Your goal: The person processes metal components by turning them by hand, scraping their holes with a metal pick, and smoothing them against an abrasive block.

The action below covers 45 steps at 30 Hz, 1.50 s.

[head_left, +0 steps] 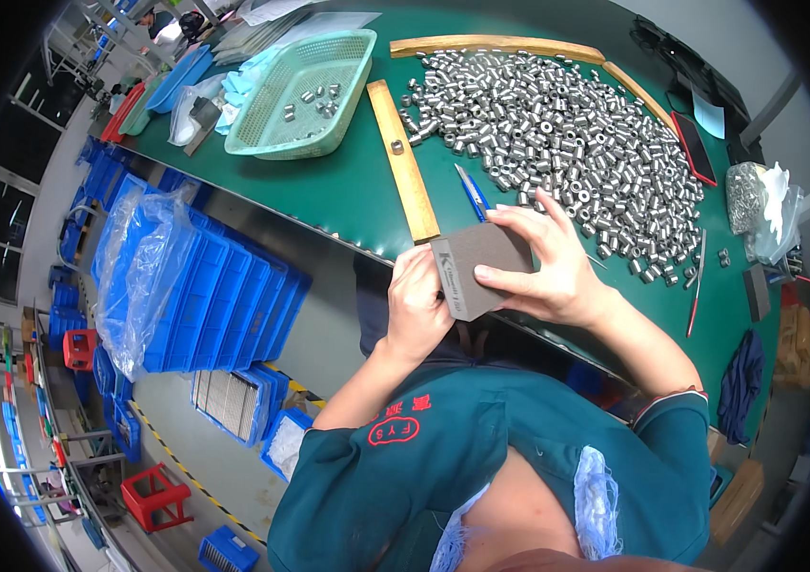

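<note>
My right hand [557, 267] grips a grey-brown foam-like block [491, 262], thumb across its broad face and fingers along its far edge. Printed lettering runs down the block's left side. Curled against that left side is my left hand [418, 296], its fingers closed; whatever they pinch, if anything, is hidden. Just beyond the block lies a blue utility knife [474, 194] on the green table. A wooden strip [401, 162] reaches toward my left hand, with one small metal sleeve [397, 148] on it. A large heap of metal sleeves [557, 133] spreads beyond my right hand.
A pale green basket [305, 143] with several sleeves stands at the far left. More wooden strips [496, 44] border the heap. At right are a red-edged phone [694, 148], a thin red-handled tool [695, 296] and plastic bags [769, 210]. Stacked blue crates [224, 296] stand left of the table.
</note>
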{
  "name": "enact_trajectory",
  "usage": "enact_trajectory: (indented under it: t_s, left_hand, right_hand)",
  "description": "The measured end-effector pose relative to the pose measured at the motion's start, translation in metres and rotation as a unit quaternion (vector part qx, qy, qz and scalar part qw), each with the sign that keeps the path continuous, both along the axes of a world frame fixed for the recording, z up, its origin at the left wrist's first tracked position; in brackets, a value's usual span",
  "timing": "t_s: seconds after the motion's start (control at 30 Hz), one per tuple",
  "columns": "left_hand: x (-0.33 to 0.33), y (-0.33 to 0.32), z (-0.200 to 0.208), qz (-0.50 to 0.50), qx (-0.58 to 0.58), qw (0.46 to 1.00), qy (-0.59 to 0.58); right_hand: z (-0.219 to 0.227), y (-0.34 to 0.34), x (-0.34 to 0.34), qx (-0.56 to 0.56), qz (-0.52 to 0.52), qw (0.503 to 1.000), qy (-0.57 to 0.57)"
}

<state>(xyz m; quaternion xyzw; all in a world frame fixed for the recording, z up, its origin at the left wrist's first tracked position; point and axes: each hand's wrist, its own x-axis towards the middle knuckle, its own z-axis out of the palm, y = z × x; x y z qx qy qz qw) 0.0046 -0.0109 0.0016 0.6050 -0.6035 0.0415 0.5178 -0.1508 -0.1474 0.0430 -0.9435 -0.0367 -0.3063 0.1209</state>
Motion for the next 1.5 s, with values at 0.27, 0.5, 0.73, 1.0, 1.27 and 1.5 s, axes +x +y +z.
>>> enact_trajectory:
  t_s: [0.27,0.5,0.73,1.0,1.27,1.5]
  left_hand:
    - [-0.001,0.005,0.009,0.019,0.064,0.991,0.119]
    - [-0.003,0.0,-0.002,0.029,0.049,0.998,-0.004]
    - [-0.001,-0.002,0.0,0.025,0.04,0.999,0.005]
    - [0.002,0.003,0.008,0.025,0.032,0.998,0.041]
    - [-0.004,0.001,0.003,0.026,0.035,0.993,0.113]
    - [-0.004,0.002,-0.001,0.042,0.01,0.999,0.02]
  right_hand:
    - [-0.004,-0.028,-0.005,0.003,-0.087,0.996,-0.006]
    - [-0.001,-0.004,-0.002,-0.009,-0.043,0.999,0.004]
    - [-0.007,-0.015,-0.001,-0.017,-0.098,0.995,0.009]
    - [-0.007,-0.029,-0.006,-0.058,-0.134,0.989,0.01]
    - [-0.004,-0.014,-0.003,-0.022,-0.103,0.994,-0.011]
    - [-0.008,-0.02,-0.002,-0.013,-0.106,0.994,-0.002]
